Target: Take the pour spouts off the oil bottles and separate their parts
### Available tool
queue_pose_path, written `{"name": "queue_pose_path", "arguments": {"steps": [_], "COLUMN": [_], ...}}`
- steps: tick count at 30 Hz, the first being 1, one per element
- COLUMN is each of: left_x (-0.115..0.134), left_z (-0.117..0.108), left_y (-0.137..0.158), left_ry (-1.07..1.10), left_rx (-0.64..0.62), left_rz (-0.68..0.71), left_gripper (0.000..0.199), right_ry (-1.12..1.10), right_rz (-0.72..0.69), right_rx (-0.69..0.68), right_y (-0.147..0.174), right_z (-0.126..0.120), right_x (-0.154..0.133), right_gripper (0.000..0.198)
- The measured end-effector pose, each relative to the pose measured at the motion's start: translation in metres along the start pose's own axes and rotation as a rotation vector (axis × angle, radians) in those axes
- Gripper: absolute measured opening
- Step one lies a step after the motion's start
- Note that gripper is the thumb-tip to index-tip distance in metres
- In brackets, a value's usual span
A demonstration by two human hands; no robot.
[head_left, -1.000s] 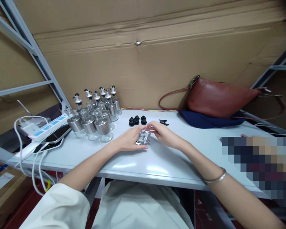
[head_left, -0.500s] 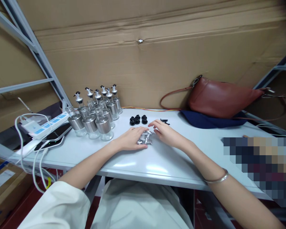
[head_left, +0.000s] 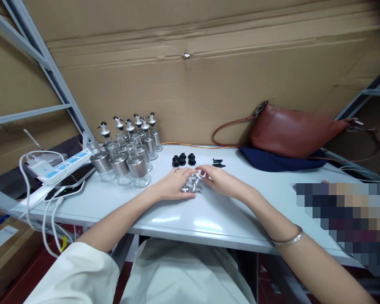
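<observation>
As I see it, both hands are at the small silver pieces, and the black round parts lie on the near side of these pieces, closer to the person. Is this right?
Not quite: the head view shows the black round parts beyond the silver pieces, farther from the person. The left hand and right hand are indeed at the silver pieces.

the left hand curves, thumb spread, facing the right hand with bent fingers.

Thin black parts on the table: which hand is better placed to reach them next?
Probably the right hand: it is nearer the thin black parts, while the left hand cups the silver-coloured parts.
</observation>
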State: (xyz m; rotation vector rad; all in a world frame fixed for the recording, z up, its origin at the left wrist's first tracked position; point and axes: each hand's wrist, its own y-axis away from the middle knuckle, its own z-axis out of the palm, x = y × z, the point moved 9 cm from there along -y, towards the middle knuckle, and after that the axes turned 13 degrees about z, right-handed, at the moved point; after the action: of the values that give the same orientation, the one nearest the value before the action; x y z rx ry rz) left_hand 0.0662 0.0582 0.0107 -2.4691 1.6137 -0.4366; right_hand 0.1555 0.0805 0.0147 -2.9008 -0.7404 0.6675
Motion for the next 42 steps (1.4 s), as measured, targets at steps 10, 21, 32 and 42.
{"name": "queue_pose_path", "arguments": {"steps": [10,21,32,42], "left_x": [-0.005,-0.079,-0.171,-0.148], "left_z": [-0.034,-0.189,-0.188,-0.202], "left_y": [0.006,0.036,0.044,0.042], "left_ry": [-0.066,-0.517,-0.517,-0.609], "left_rx": [0.199,0.478,0.057,0.128], "left_rz": [-0.090,-0.484,-0.868,-0.827], "left_gripper": [0.064,0.035,0.035,0.026], "right_ry": [0.037,0.002,-0.013,-0.017], "right_rz": [0.056,-0.001,-0.007,-0.030], "right_rx": [0.046,0.099,0.083,0.103], "right_y": [0.002,0.003,0.003,0.004], "right_z": [-0.019,-0.024,-0.022,-0.026], "right_x": [-0.007,-0.011,-0.013,-0.015], "right_gripper": [0.034,0.033,0.031,0.029]}}
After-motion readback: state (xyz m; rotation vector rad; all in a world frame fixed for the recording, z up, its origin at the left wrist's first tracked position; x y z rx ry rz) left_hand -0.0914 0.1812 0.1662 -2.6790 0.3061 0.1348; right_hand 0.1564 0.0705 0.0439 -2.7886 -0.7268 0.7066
